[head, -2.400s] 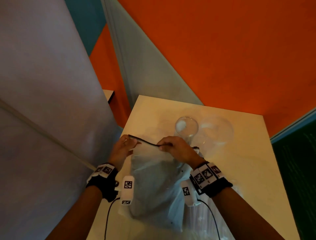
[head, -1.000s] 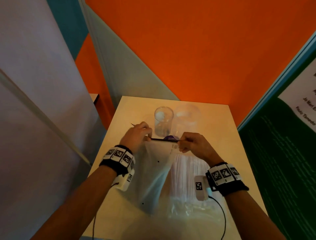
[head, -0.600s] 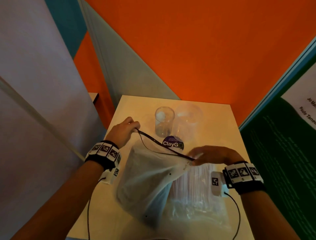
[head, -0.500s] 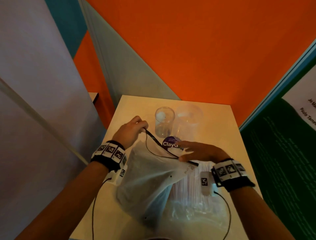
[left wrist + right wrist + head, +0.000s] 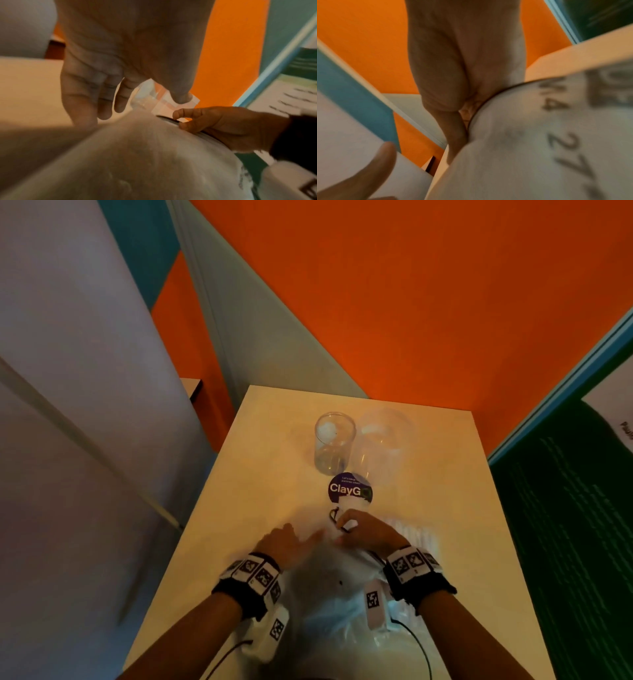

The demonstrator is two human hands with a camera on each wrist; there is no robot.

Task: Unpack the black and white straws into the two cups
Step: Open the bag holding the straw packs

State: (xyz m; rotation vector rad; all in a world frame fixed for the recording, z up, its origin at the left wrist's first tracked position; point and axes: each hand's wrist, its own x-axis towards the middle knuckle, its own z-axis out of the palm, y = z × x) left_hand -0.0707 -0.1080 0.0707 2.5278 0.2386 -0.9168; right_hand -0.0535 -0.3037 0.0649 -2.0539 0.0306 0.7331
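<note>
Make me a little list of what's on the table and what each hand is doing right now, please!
table: cream top
cups: two clear cups side by side at the far end, no straws in them
sticker: round purple ClayG label
bag: cloudy plastic bag lying between the arms
left hand: open, fingers straight, resting at the bag's top
right hand: pinches the bag's black edge strip
white straws: a bundle beside the right hand
black straws: not visible

Looks like exhibition or office booth: orange wall [image 5: 411,302], grey partition panels [image 5: 68,354], green printed poster [image 5: 565,525] at right, small cream tabletop [image 5: 257,474] with round "ClayGo" sticker [image 5: 346,487].
</note>
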